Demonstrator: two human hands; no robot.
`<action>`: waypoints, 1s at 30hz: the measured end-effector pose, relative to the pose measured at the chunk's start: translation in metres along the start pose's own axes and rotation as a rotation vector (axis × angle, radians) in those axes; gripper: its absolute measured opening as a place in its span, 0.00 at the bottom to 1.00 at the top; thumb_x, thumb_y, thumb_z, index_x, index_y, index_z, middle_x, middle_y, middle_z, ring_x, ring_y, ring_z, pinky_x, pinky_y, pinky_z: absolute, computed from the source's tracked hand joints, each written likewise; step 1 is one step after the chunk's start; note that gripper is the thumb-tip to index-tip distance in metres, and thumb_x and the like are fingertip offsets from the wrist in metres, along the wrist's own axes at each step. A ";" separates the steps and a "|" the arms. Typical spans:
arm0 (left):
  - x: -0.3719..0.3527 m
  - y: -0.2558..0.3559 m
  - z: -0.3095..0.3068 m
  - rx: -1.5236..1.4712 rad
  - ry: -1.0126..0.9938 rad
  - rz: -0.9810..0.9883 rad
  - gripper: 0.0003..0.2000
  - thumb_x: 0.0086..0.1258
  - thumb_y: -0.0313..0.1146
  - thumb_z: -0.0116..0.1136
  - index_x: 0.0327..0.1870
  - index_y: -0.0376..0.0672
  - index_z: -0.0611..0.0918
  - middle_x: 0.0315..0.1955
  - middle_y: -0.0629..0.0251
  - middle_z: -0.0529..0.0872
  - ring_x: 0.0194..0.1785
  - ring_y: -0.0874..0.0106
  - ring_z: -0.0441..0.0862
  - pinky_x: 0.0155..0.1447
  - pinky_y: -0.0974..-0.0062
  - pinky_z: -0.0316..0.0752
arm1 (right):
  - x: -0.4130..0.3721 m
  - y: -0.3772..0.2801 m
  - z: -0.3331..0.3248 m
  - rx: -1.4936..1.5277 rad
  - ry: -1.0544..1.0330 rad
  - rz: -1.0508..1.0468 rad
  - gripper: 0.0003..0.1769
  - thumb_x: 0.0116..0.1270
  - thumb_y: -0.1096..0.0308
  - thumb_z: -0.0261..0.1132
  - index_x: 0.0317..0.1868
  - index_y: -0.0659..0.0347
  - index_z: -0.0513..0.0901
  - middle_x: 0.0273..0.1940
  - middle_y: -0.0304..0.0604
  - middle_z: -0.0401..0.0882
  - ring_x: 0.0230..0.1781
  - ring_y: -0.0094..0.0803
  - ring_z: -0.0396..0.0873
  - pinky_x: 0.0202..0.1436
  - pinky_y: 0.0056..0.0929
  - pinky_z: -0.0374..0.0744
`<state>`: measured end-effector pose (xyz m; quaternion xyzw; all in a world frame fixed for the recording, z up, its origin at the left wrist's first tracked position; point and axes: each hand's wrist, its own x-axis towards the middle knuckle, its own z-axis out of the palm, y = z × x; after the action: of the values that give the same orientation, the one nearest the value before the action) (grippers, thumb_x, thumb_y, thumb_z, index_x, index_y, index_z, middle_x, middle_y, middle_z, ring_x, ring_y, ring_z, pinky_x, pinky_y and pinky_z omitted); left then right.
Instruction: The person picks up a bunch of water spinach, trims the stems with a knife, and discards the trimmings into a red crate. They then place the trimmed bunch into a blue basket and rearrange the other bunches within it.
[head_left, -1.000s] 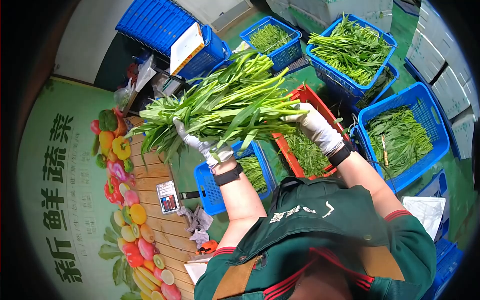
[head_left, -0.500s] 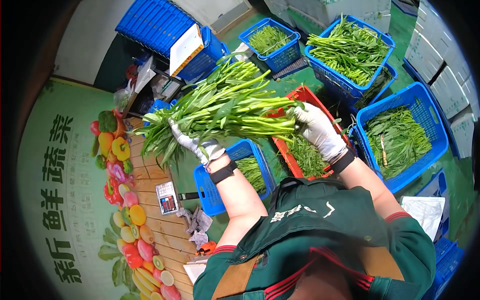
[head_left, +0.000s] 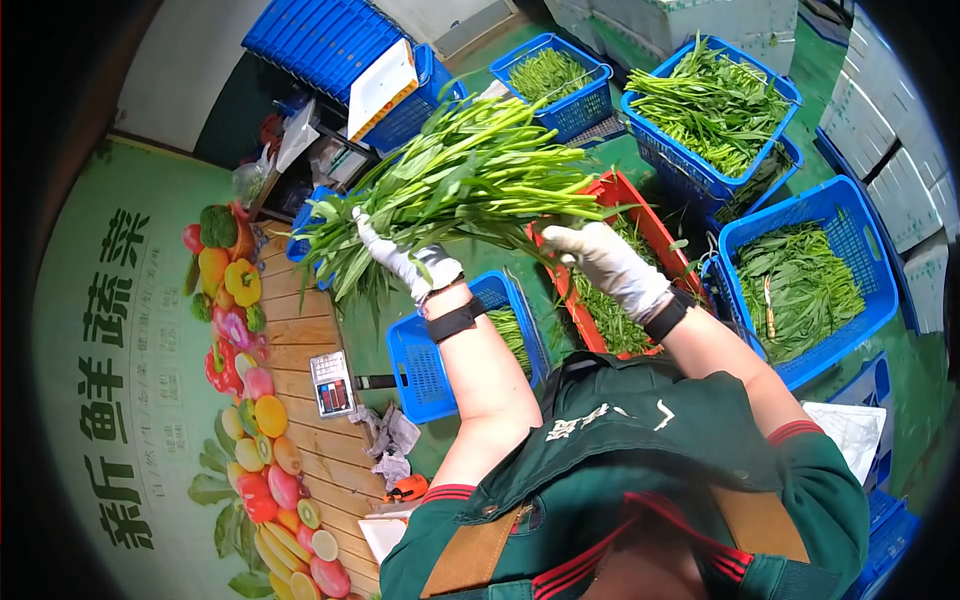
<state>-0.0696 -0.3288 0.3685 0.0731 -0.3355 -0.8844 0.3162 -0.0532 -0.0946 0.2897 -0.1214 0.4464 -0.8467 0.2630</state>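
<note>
A large bunch of water spinach (head_left: pixel 470 175), with long pale stems and narrow leaves, is held up in front of me. My left hand (head_left: pixel 405 262), in a white glove, grips it from below near the leafy end, thumb showing at the side. At the cut stem ends, my gloved right hand (head_left: pixel 610 262) has its fingers curled and pinched just below the stems. What lies between those fingertips is hidden. Beneath this hand stands a red crate (head_left: pixel 655 225) with loose greens in it.
Blue baskets of greens stand at the right (head_left: pixel 880 290), upper right (head_left: pixel 680 165) and top (head_left: pixel 580 115). Another blue basket (head_left: pixel 420 375) sits under my left forearm. A small scale (head_left: pixel 332 384) rests by the wooden boards. White boxes (head_left: pixel 905 150) are stacked far right.
My right hand has shifted slightly left and down, from against the stem ends to just below them. The bunch, still in my left hand, appears slightly farther right.
</note>
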 end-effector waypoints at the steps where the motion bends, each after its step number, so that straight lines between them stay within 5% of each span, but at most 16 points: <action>1: -0.002 -0.006 0.005 0.012 0.003 0.005 0.26 0.70 0.51 0.44 0.60 0.39 0.73 0.58 0.53 0.74 0.59 0.54 0.72 0.65 0.51 0.65 | 0.002 -0.010 0.008 -0.142 0.032 0.107 0.14 0.63 0.63 0.65 0.43 0.64 0.81 0.34 0.36 0.81 0.30 0.17 0.74 0.33 0.15 0.69; 6: -0.006 -0.007 0.006 0.026 0.029 0.011 0.25 0.69 0.50 0.44 0.58 0.39 0.74 0.57 0.54 0.76 0.58 0.56 0.73 0.63 0.54 0.67 | -0.007 -0.019 0.002 0.258 0.079 -0.003 0.09 0.67 0.67 0.61 0.41 0.65 0.81 0.28 0.32 0.76 0.23 0.15 0.68 0.23 0.15 0.65; 11: -0.008 0.005 -0.001 0.049 0.080 0.120 0.25 0.67 0.51 0.49 0.56 0.40 0.75 0.56 0.55 0.76 0.57 0.56 0.74 0.62 0.52 0.68 | -0.017 0.021 -0.086 0.576 0.163 0.019 0.02 0.67 0.70 0.59 0.36 0.57 0.74 0.20 0.30 0.70 0.17 0.19 0.66 0.19 0.16 0.62; 15: -0.010 0.008 0.001 0.034 0.098 0.141 0.25 0.67 0.51 0.49 0.56 0.40 0.75 0.56 0.55 0.76 0.57 0.56 0.73 0.63 0.52 0.67 | -0.017 0.046 -0.120 0.527 0.423 0.056 0.03 0.67 0.68 0.60 0.34 0.53 0.74 0.21 0.28 0.70 0.17 0.17 0.66 0.18 0.15 0.60; 19: -0.014 0.011 0.010 0.027 0.171 0.131 0.24 0.68 0.50 0.46 0.56 0.41 0.76 0.55 0.56 0.78 0.57 0.58 0.74 0.63 0.56 0.67 | -0.015 0.030 -0.082 -0.012 0.194 0.101 0.13 0.63 0.63 0.65 0.45 0.57 0.78 0.28 0.27 0.76 0.23 0.11 0.68 0.22 0.13 0.60; 23: -0.004 0.000 0.004 -0.006 0.046 0.036 0.24 0.70 0.50 0.44 0.56 0.40 0.76 0.55 0.55 0.77 0.56 0.56 0.74 0.63 0.54 0.67 | 0.001 -0.005 0.004 -0.236 0.035 -0.206 0.26 0.61 0.59 0.67 0.58 0.62 0.75 0.45 0.36 0.81 0.44 0.21 0.75 0.49 0.22 0.72; 24: -0.009 -0.003 0.011 -0.002 0.051 0.009 0.24 0.70 0.50 0.43 0.56 0.40 0.75 0.56 0.55 0.77 0.56 0.56 0.74 0.63 0.54 0.67 | 0.004 -0.010 0.021 -0.106 0.014 -0.178 0.23 0.62 0.62 0.65 0.55 0.64 0.76 0.47 0.38 0.80 0.49 0.27 0.75 0.60 0.28 0.68; 29: -0.003 -0.012 0.000 0.015 0.007 0.012 0.24 0.68 0.50 0.48 0.55 0.42 0.75 0.55 0.54 0.77 0.55 0.56 0.74 0.62 0.53 0.68 | 0.010 0.008 0.010 -0.159 0.230 -0.168 0.14 0.58 0.71 0.63 0.45 0.66 0.82 0.38 0.40 0.84 0.39 0.26 0.79 0.45 0.26 0.75; 30: -0.002 -0.010 -0.002 0.027 0.025 0.026 0.23 0.68 0.50 0.48 0.55 0.42 0.76 0.54 0.55 0.78 0.55 0.56 0.75 0.61 0.54 0.69 | 0.004 0.006 0.002 -0.228 0.237 -0.307 0.12 0.60 0.71 0.63 0.42 0.67 0.83 0.36 0.40 0.84 0.37 0.23 0.78 0.42 0.25 0.74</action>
<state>-0.0721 -0.3232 0.3603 0.0840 -0.3445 -0.8745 0.3310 -0.0532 -0.1012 0.2859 -0.1164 0.5432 -0.8293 0.0611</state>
